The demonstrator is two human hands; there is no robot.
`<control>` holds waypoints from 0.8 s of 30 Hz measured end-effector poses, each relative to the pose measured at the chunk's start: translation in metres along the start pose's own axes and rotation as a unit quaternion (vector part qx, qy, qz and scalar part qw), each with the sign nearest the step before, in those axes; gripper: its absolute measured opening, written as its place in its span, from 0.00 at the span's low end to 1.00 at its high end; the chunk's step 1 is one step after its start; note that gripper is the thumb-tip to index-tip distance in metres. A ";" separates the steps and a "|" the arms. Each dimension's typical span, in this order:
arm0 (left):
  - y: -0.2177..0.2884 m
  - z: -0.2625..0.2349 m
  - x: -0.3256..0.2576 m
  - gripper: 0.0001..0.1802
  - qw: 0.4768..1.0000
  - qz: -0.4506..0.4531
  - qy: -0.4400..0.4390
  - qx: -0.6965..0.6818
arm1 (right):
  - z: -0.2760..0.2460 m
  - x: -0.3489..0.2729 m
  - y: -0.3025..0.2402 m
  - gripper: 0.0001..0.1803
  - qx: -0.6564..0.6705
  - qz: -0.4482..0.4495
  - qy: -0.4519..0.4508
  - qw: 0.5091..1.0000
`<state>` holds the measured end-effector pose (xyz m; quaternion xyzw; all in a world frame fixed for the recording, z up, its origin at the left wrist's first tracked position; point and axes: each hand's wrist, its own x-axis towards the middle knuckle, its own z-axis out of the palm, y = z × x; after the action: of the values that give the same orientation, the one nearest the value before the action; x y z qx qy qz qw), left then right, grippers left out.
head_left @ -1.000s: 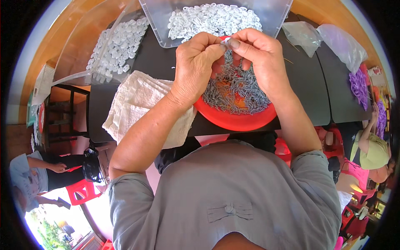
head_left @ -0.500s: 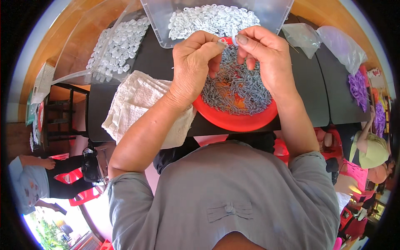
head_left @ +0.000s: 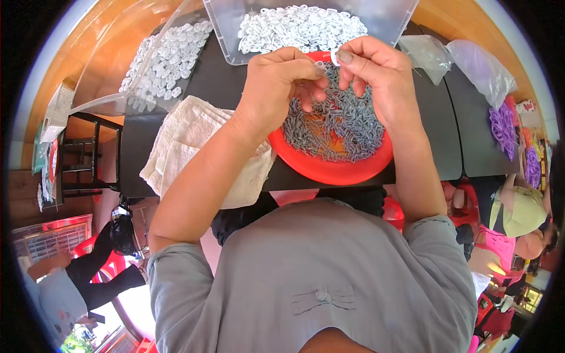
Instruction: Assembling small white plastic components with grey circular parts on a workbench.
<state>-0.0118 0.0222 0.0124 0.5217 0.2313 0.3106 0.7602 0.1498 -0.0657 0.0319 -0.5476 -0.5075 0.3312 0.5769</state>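
Right grip (head_left: 381,75) pinches one rounded white part (head_left: 335,56) near slender grey pieces (head_left: 347,130).

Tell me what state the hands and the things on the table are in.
Right hand, pinching a small white piece.
Left hand, fingers curled; whether it holds anything is unclear.
Red basin, upright, holding loose grey pieces.
Clear bin, open-topped, holding white pieces.
Cream cloth, folded.
Plastic bags, limp.
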 end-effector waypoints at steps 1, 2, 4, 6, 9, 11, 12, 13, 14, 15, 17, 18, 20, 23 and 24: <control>-0.001 -0.002 0.001 0.06 1.000 -0.001 0.001 -0.001 | 0.001 0.000 0.001 0.10 0.000 0.001 -0.001 1.000; -0.003 -0.004 0.002 0.06 1.000 -0.008 -0.011 -0.017 | 0.002 0.000 0.002 0.10 -0.006 0.009 -0.007 1.000; -0.005 -0.005 0.003 0.06 0.999 -0.017 -0.022 -0.034 | 0.003 0.000 0.003 0.09 -0.013 0.019 -0.013 1.000; -0.006 -0.003 0.004 0.06 0.998 -0.019 -0.034 -0.044 | 0.003 0.000 0.004 0.09 -0.036 0.022 -0.019 0.999; -0.006 -0.003 0.005 0.06 0.998 -0.009 -0.034 -0.060 | 0.003 0.001 0.004 0.09 -0.037 0.024 -0.022 0.999; -0.005 -0.003 0.005 0.06 0.997 -0.014 -0.034 -0.067 | 0.003 0.001 0.004 0.09 -0.040 0.026 -0.022 0.999; -0.005 -0.003 0.006 0.07 0.997 -0.017 -0.035 -0.073 | 0.003 0.001 0.004 0.09 -0.042 0.027 -0.022 0.998; -0.005 -0.003 0.006 0.07 0.997 -0.018 -0.035 -0.073 | 0.002 0.001 0.005 0.09 -0.043 0.028 -0.022 0.998; -0.005 -0.003 0.005 0.07 0.997 -0.016 -0.035 -0.068 | 0.002 0.002 0.006 0.09 -0.044 0.030 -0.022 0.998; -0.005 -0.003 0.005 0.08 0.997 -0.014 -0.035 -0.063 | 0.001 0.002 0.007 0.09 -0.046 0.031 -0.023 0.998; -0.004 -0.003 0.003 0.10 0.999 -0.012 -0.031 -0.033 | 0.000 0.002 0.008 0.09 -0.052 0.032 -0.025 0.998; -0.004 -0.003 0.003 0.11 1.000 -0.008 -0.028 -0.003 | 0.000 0.002 0.008 0.09 -0.059 0.031 -0.026 0.997; -0.004 -0.003 0.002 0.12 1.000 -0.007 -0.024 -0.005 | 0.000 0.002 0.009 0.09 -0.058 0.030 -0.029 0.997; -0.005 -0.002 0.002 0.13 1.000 0.000 -0.011 0.014 | 0.000 0.002 0.010 0.09 -0.062 0.030 -0.032 0.997; -0.005 -0.002 0.002 0.13 0.999 0.005 -0.001 0.037 | 0.000 0.002 0.010 0.09 -0.065 0.032 -0.033 0.997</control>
<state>-0.0103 0.0232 0.0068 0.5506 0.2389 0.3056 0.7391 0.1519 -0.0614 0.0225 -0.5888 -0.5292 0.3333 0.5121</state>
